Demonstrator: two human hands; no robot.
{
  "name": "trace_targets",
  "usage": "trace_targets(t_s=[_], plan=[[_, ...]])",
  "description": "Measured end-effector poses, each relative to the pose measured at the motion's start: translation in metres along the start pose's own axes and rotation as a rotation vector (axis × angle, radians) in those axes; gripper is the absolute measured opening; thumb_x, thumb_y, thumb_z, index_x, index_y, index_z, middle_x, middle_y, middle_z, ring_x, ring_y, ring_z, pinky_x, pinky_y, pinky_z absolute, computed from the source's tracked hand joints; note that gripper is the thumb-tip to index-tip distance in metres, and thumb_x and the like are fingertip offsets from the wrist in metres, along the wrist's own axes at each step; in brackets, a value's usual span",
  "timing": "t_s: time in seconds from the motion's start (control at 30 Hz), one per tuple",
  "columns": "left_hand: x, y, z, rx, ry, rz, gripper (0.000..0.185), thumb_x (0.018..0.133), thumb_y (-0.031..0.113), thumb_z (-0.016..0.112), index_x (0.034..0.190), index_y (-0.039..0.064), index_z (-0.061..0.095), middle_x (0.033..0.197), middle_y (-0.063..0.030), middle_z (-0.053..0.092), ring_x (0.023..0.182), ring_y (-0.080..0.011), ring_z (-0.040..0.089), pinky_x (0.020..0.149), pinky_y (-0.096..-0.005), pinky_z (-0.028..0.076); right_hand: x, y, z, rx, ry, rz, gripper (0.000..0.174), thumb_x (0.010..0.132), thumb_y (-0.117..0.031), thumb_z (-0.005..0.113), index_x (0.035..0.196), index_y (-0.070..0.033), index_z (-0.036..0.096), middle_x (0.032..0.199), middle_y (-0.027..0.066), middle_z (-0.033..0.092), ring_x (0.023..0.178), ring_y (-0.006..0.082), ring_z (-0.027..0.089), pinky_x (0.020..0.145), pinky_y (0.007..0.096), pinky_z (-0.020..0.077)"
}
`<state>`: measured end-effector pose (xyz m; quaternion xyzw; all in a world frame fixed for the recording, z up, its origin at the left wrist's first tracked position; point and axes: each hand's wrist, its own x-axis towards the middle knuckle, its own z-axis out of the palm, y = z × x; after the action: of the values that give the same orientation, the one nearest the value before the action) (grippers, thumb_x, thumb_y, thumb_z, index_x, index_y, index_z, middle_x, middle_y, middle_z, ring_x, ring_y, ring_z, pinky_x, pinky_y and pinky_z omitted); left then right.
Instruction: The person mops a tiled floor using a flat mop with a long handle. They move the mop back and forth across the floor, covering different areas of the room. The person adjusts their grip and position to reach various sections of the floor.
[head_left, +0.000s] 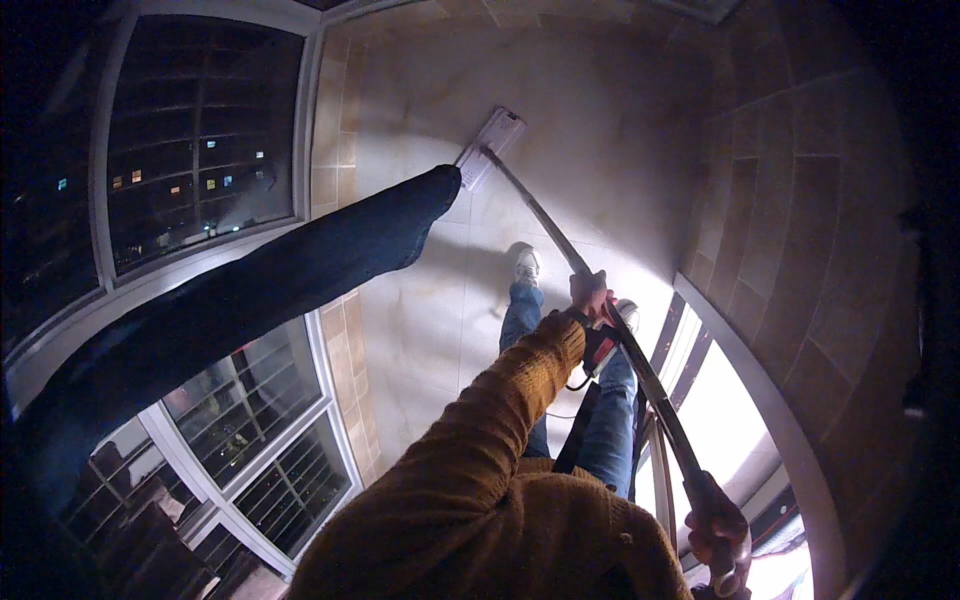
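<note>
My left hand (590, 292), below a brown knitted sleeve, is closed around the middle of the pole (651, 382) of a flat mop. Near the pole's top end, low on the right, my right hand (718, 529) grips the handle. The pole slants away to a pale rectangular mop head (491, 146), which lies on the light tiled floor (420, 337) ahead of my feet. A dark trouser leg (247, 277) hangs across the left, its hem partly covering the near end of the mop head. Beside my left wrist is a red and black device (600, 349) with a cable.
Framed windows (202, 135) with bars outside line the left, dark beyond. Brown tiles cover the right wall (780, 225). A bright doorway (731, 405) with a pale frame opens at lower right. My white shoes (528, 262) stand on the floor.
</note>
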<state>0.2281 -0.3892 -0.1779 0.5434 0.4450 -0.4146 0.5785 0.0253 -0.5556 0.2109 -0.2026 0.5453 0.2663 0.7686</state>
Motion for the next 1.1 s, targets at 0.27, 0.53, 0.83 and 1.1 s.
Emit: trace_targets(t_s=[0.27,0.53,0.83,1.1], plan=[[0.014,0.087,-0.049,-0.409,-0.244,0.263,0.026,0.083,0.022,0.062,0.065,0.011,0.046,0.052,-0.0011,0.042,0.041,-0.0161,0.045,0.040,-0.0323,0.043,0.040,-0.038,0.064,-0.213,0.017,0.003,0.063,0.073,-0.011,0.064,0.130,-0.001,0.038,0.083,0.0061,0.057,0.051,0.0099,0.047,0.042,0.0209,0.0368],[0.062,0.203,-0.140,-0.428,-0.185,0.510,0.027,0.082,0.028,0.065,0.072,0.009,0.048,0.064,-0.0014,0.048,0.056,-0.0138,0.048,0.057,-0.0295,0.047,0.215,-0.107,0.198,-0.569,-0.385,-0.219,0.050,0.080,-0.018,0.060,0.124,0.001,0.046,0.096,0.0095,0.058,0.068,0.0080,0.054,0.057,0.0174,0.0442],[0.077,0.247,-0.134,-0.178,-0.159,0.329,0.023,0.083,0.010,0.054,0.066,0.013,0.039,0.058,-0.0015,0.036,0.050,-0.0144,0.041,0.046,-0.0337,0.042,0.276,-0.111,0.198,-0.091,-0.527,-0.040,0.063,0.079,-0.014,0.063,0.133,-0.006,0.034,0.087,0.0069,0.054,0.047,0.0057,0.047,0.038,0.0174,0.0407],[0.067,0.144,-0.053,-0.036,-0.165,0.189,0.017,0.091,0.025,0.040,0.081,0.012,0.045,0.070,-0.0048,0.047,0.048,-0.0217,0.050,0.050,-0.0410,0.049,0.191,-0.066,0.070,-0.158,-0.287,-0.173,0.073,0.075,-0.023,0.063,0.138,-0.007,0.029,0.087,0.0086,0.056,0.047,0.0090,0.046,0.039,0.0215,0.0346]])
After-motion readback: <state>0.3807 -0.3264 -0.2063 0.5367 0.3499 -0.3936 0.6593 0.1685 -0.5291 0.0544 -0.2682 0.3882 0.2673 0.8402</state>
